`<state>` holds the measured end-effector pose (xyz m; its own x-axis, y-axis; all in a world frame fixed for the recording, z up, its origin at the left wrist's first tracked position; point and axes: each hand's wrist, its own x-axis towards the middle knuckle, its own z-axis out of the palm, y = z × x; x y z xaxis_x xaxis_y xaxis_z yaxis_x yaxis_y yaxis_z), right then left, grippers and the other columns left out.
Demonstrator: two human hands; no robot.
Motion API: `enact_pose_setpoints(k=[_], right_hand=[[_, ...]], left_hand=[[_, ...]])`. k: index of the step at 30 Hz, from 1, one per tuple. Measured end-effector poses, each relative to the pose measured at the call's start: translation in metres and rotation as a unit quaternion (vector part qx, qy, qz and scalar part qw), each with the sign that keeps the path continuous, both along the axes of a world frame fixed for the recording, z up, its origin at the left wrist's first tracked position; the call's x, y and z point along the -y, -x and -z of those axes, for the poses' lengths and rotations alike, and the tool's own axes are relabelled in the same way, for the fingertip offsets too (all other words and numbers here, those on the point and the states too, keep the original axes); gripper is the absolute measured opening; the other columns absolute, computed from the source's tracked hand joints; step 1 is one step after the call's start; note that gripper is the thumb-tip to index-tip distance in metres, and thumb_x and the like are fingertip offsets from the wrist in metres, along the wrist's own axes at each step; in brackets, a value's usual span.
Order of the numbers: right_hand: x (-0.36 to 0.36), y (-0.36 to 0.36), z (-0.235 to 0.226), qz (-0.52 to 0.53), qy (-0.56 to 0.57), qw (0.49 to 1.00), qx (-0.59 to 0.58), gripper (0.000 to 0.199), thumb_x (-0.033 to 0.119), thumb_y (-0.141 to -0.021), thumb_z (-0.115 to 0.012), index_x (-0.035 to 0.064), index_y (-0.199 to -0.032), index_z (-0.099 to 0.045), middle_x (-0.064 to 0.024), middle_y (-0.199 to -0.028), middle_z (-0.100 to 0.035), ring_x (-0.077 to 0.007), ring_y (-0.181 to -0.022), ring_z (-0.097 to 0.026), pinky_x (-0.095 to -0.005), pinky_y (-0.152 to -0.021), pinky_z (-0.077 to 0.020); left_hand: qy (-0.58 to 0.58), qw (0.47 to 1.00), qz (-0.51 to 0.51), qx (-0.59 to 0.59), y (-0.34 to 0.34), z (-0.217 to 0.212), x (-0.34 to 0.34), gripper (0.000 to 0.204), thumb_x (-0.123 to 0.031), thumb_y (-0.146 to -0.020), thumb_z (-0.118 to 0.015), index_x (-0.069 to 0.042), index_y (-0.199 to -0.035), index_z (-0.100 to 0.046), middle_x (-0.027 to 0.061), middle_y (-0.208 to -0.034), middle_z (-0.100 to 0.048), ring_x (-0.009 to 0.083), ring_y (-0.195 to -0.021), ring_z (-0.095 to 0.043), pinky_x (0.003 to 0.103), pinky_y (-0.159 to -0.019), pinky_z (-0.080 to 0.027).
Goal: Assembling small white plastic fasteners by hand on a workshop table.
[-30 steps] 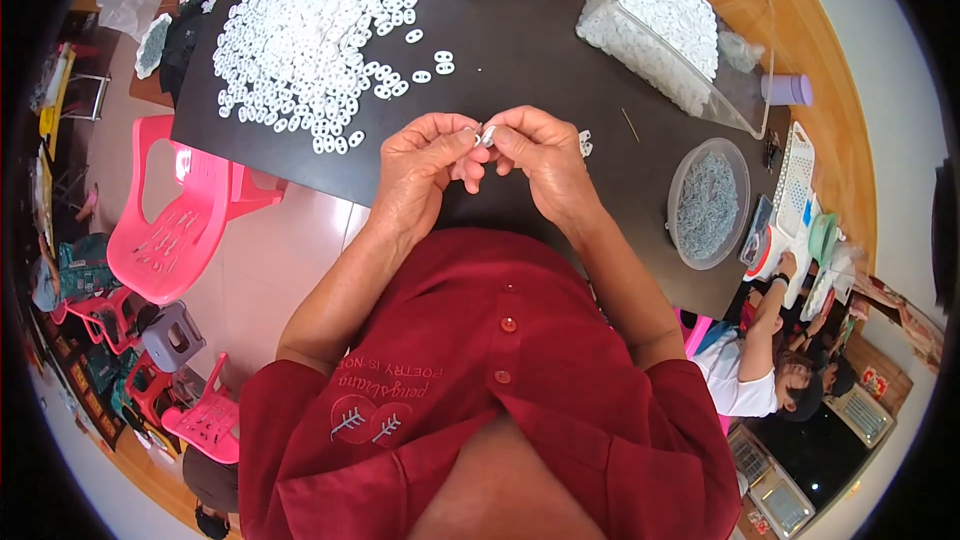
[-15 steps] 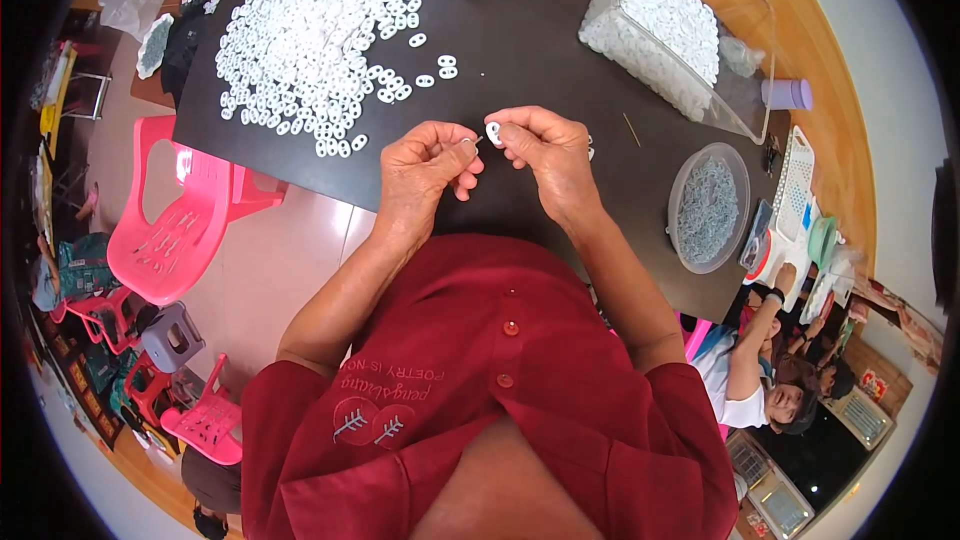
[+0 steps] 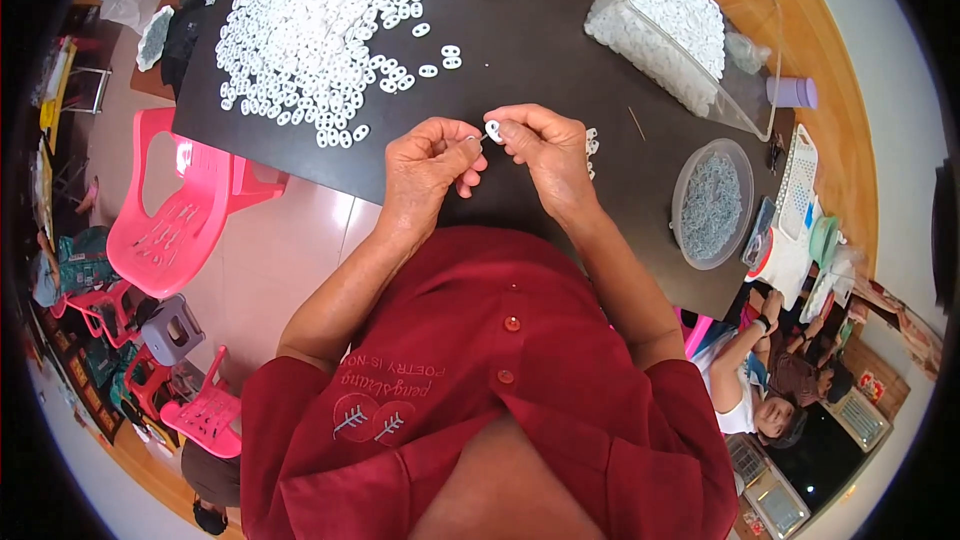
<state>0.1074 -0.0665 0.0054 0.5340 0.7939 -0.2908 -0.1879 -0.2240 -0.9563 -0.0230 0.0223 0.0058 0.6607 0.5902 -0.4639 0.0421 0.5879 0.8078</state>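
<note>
Above the near edge of the dark table [image 3: 520, 50], both my hands meet almost fingertip to fingertip. My right hand [image 3: 550, 158] is closed, pinching a small white oval plastic piece with two holes [image 3: 493, 128] between thumb and forefinger. In my closed left hand [image 3: 425, 165] is a small thin metal pin [image 3: 484, 137], its end pointing at the white piece. Whether the pin touches or enters a hole is too small to tell. A few more white pieces [image 3: 591, 145] lie just past my right hand, partly hidden by it.
Left on the table spreads a heap of white pieces [image 3: 300, 30]. Clear bins [image 3: 655, 50] of them stand farther back. At right sit a round tub [image 3: 688, 230] of small metal parts and a thin stick [image 3: 636, 123]. A pink chair [image 3: 165, 240] is left; another person's arm [image 3: 745, 345] shows lower right.
My left hand has shifted slightly right, bringing the thin metal pin closer to the white piece. The other person's arm at lower right has moved. The whole view has shifted a little.
</note>
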Motion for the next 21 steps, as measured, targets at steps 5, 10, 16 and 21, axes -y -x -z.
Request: enact_pose_setpoints(k=[5,10,16,21], right_hand=[[0.0008,-0.0009,0.0003,-0.001,0.009,1.0,0.001,0.014,0.005,-0.084,-0.058,0.0016,-0.094,-0.067,-0.0001,-0.079,-0.063,-0.0052,-0.066,-0.052,-0.019,-0.056,-0.0401],[0.0003,-0.0014,0.0013,-0.006,0.011,1.0,0.009,0.015,0.004,-0.083,-0.057,0.0016,-0.094,-0.067,0.0002,-0.079,-0.063,-0.0049,-0.066,-0.051,-0.0187,-0.056,-0.0395],[-0.0003,0.0,0.0047,-0.011,-0.009,0.999,0.033,0.015,0.004,-0.083,-0.057,0.0018,-0.093,-0.067,0.0006,-0.078,-0.063,-0.0045,-0.065,-0.05,-0.0185,-0.055,-0.039],[-0.0007,0.0023,0.0036,-0.007,-0.01,0.999,0.042,0.014,0.004,-0.083,-0.057,0.0023,-0.093,-0.067,0.0011,-0.077,-0.062,-0.0041,-0.064,-0.049,-0.0185,-0.054,-0.0388]], left_hand=[[-0.001,1.0,0.002,-0.001,0.0,0.0018,0.0006,0.01,-0.005,-0.082,-0.062,0.002,-0.089,-0.06,0.0073,-0.07,-0.061,0.0109,-0.055,-0.056,0.022,-0.047,-0.045],[-0.001,1.0,0.008,-0.015,-0.0009,0.0002,0.0001,0.009,-0.005,-0.083,-0.062,0.002,-0.089,-0.06,0.0073,-0.07,-0.061,0.0107,-0.055,-0.056,0.022,-0.047,-0.045],[0.001,1.0,0.014,-0.021,-0.0005,0.002,-0.0003,0.009,-0.005,-0.082,-0.061,0.002,-0.089,-0.06,0.0072,-0.07,-0.061,0.0108,-0.056,-0.056,0.022,-0.047,-0.045],[0.001,1.0,0.014,-0.026,-0.0004,0.0014,-0.0003,0.01,-0.005,-0.082,-0.062,0.002,-0.089,-0.059,0.0071,-0.07,-0.061,0.0109,-0.056,-0.056,0.022,-0.047,-0.045]])
